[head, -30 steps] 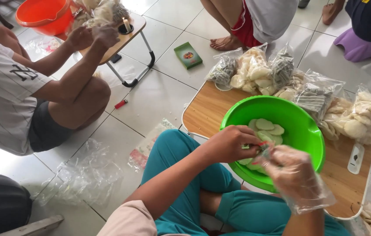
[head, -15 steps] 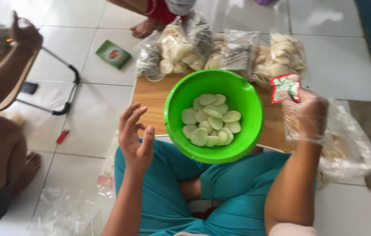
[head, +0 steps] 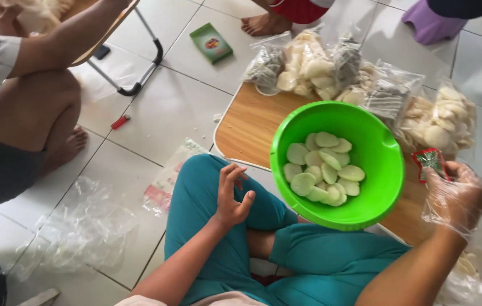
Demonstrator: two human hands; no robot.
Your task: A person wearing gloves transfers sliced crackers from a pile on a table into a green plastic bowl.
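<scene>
Left hand [head: 231, 195] near, bare, fingers spread, grasping nothing, hovering over teal-trousered knee [head: 207, 187]. Right hand [head: 457, 195] in clear plastic glove, pinching small red-green sachet [head: 429, 163], right of green bowl [head: 332, 164]. Bowl holds pale round crackers [head: 321, 169], sits on near edge of wooden board [head: 249, 124]. Farther: bagged crackers [head: 360, 79], possibly with dark sachets inside.

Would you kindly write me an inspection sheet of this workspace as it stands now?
Surface: low wooden table on tiled floor.
Job's things: green bowl of pale round crackers; small red sachet.
Clutter: filled cracker bags, empty plastic bags, green box, red lighter.
Hands: left hand bare, open, empty; right hand, plastic-gloved, has a grip on the sachet.
Cables: nothing seen.
Surroundings: other people sit nearby; folding stand.
</scene>
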